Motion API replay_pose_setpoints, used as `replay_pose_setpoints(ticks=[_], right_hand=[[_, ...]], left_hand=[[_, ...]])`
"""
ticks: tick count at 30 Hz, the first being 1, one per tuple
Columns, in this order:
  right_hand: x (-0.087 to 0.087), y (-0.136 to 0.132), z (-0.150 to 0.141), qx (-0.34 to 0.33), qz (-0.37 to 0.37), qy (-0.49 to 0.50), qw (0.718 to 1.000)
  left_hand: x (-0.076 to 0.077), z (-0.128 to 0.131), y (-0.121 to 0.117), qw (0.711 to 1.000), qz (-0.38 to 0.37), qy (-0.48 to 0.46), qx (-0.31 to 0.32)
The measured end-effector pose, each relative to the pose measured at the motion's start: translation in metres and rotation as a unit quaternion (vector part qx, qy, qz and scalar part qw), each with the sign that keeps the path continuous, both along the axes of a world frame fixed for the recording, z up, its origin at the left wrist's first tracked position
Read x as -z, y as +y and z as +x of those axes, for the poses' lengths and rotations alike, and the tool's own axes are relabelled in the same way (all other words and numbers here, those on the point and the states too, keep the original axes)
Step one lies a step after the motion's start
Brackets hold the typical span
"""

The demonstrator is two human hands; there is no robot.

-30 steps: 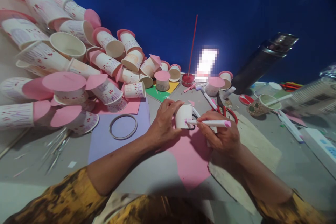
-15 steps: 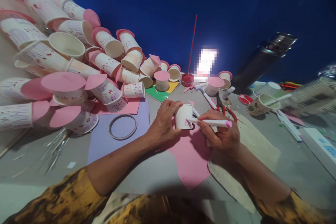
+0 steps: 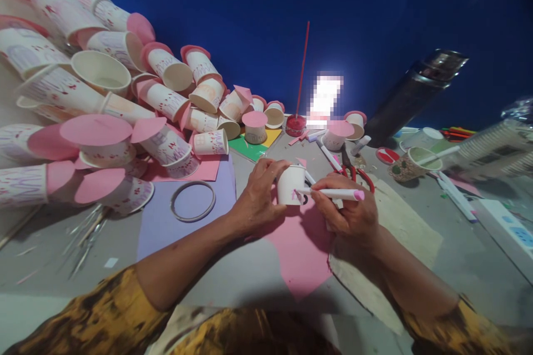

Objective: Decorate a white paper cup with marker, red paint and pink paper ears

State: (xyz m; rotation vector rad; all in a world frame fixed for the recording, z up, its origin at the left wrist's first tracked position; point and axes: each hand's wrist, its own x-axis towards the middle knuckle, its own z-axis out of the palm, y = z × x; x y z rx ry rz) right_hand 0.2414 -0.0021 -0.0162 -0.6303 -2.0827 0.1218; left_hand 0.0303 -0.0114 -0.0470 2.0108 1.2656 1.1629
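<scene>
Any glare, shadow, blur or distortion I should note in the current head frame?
Head view: a bright patch, pixelated, glares against the dark blue backdrop; head view: shadow darkens the pink paper beside the right hand; head view: the cup stack looks stretched and soft near the right edge; head view: pink marks on the held cup lack fine detail.

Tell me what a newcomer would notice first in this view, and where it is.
The eye would probably fall first on the pile of paper cups with pink tops, heaped along the left side. Next might come the bright, pixelated patch against the dark blue backdrop, above centre. Near the middle, the left hand steadies a white cup while the right hand holds a marker to it.
</scene>
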Motion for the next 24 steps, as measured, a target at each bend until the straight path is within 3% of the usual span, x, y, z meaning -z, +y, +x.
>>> replay_pose_setpoints(ticks=[6, 12, 18, 24], right_hand=[[-0.0026, -0.0002, 0.0023, 0.049, -0.001, -0.023, 0.999], [0.0014, 0.0005, 0.0036, 0.026, -0.025, 0.004, 0.999], [-0.0023, 0.0011, 0.0052, 0.071, -0.015, -0.007, 0.997], [-0.0058, -0.0041, 0.0021, 0.031, -0.011, 0.017, 0.999]], left_hand=[[-0.0005, -0.0016, -0.0002, 1.000, -0.011, -0.010, 0.014], [0.0007, -0.0018, -0.0009, 1.000, -0.016, -0.023, 0.005], [-0.0006, -0.0048, 0.0007, 1.000, -0.026, -0.016, 0.004], [-0.0023, -0.0034, -0.0001, 0.999, -0.034, -0.022, -0.003]])
